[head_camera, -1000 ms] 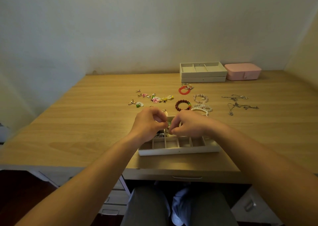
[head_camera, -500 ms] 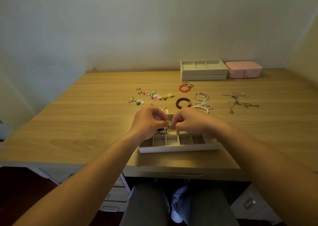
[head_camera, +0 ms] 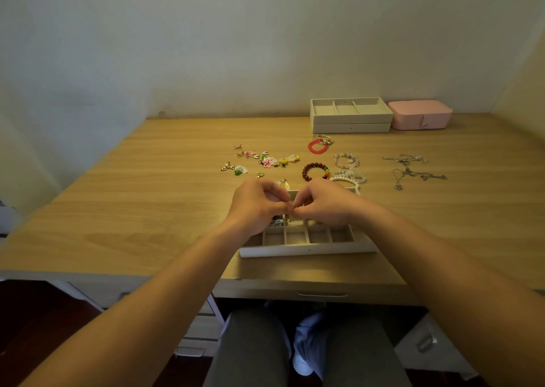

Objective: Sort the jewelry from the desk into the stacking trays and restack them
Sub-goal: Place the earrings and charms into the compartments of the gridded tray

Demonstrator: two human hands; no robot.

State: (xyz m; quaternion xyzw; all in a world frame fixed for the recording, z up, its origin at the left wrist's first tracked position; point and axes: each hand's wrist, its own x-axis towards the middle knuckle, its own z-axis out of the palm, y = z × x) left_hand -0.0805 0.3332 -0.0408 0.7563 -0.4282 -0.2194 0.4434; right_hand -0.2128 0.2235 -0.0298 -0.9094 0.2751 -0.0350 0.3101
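Wooden bench (head_camera: 147, 195), set against a plain pale wall; contents listed from your work outward.

1. Compartment tray (head_camera: 308, 251), white, many small cells, lying at the front edge of the bench, middle. A cell on its left side holds small dark pieces (head_camera: 277, 222), too small to identify; the front row of cells is bare.
2. Your left hand (head_camera: 256, 204) and right hand (head_camera: 324, 205), both over the back half of that tray. The fingers of each are curled and the fingertips of the two hands meet. Whether they pinch anything cannot be told.
3. Loose earrings (head_camera: 265, 161), a scatter of gold, pink, green and yellow pieces, on the bench beyond your left hand.
4. Dark bead bracelet (head_camera: 314, 171), just beyond your right hand; pearl bracelets (head_camera: 349, 177) just beside it on the right, near the tray's back right corner.
5. Pink-and-white bead bracelet (head_camera: 346, 160) behind the pearls; red bracelet (head_camera: 318, 146) further back.
6. Thin silver chains (head_camera: 413, 170), tangled, toward the right edge, well apart from the bracelets.
7. Stacked trays (head_camera: 351, 118), two high, at the back edge; the top one shows three bare sections.
8. Pink box (head_camera: 420, 118), lid down, touching or just beside the stack on its right.
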